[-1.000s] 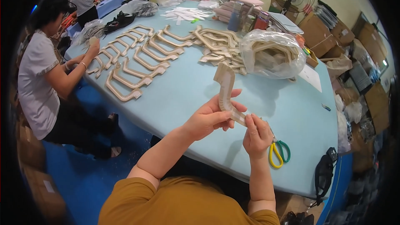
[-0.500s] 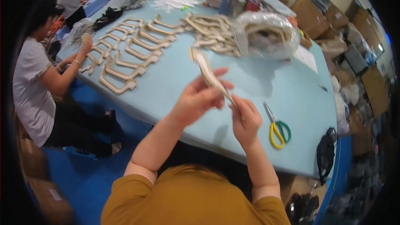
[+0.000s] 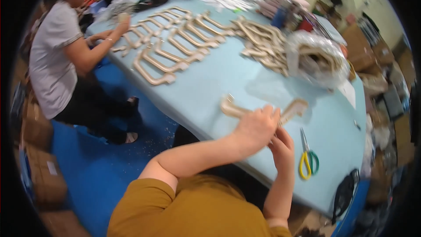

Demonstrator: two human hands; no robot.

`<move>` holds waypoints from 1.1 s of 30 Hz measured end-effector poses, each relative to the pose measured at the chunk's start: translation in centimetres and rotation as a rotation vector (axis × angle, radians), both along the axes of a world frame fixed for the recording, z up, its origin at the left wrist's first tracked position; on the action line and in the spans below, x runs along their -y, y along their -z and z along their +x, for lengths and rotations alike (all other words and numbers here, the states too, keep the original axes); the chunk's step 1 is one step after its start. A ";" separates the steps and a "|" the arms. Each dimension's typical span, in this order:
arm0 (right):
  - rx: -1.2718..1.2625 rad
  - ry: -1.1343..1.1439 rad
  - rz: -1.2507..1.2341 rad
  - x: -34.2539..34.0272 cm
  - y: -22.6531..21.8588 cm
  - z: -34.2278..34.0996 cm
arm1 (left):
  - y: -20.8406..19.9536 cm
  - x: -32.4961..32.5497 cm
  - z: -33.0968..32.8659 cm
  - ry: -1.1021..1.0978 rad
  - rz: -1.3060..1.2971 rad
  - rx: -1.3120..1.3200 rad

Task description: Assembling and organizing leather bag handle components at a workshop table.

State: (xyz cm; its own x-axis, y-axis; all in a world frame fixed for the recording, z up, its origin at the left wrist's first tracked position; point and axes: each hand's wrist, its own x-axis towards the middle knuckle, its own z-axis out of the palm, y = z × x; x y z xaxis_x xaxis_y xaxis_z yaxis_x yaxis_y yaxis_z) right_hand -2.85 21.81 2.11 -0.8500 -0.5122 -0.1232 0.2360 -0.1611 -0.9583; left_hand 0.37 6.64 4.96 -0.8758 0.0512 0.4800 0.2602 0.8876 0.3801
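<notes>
Head view: light-blue counter (image 3: pixel 206 103), handwork nr front edge

We see rows of bent beige strips (image 3: pixel 183 51) far L, clear plastic bag (image 3: pixel 309 39) far R. Held strip (image 3: pixel 292 112) is over the counter's near part, ends showing either side of L hand (image 3: pixel 256 127). Yellow/green scissors (image 3: pixel 309 160) lie R of it. L fingers (image 3: pixel 268 113) pressed tog. round its middle; R hand (image 3: pixel 282 147) just below, fingers bent, can't tell if pinching.
</notes>
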 end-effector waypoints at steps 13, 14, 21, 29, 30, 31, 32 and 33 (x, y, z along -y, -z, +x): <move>0.051 0.302 0.143 2.8 2.6 -1.4 | 5.2 3.7 5.3 0.061 0.290 -0.164; 0.037 0.332 0.211 2.3 3.1 -1.4 | 6.9 4.1 6.3 0.073 0.301 -0.112; 0.037 0.404 0.470 1.3 6.0 -1.3 | 11.6 6.5 7.4 -0.140 0.241 -0.168; 0.063 0.451 0.508 0.6 5.9 -0.9 | 11.1 9.7 5.7 -0.399 0.169 0.012; 0.034 0.431 0.511 0.6 6.5 -0.9 | 11.3 9.9 5.5 -0.413 0.147 0.022; 0.005 0.411 0.517 0.8 7.1 -1.0 | 11.1 10.0 5.4 -0.414 0.103 0.031; 0.027 0.396 0.501 1.1 7.2 -1.2 | 11.3 10.1 5.6 -0.423 0.122 0.034; 0.049 0.382 0.480 1.3 7.3 -1.2 | 11.6 10.0 5.5 -0.414 0.170 -0.032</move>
State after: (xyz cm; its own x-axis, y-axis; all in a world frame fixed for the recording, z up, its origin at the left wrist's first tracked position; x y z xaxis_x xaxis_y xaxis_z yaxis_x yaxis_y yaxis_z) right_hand -4.09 20.50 -5.22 -0.9500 -0.0506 -0.3080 0.2921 0.2035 -0.9345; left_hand 5.92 -3.39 -6.59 -0.7905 -0.3823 0.4786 -0.0897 0.8452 0.5269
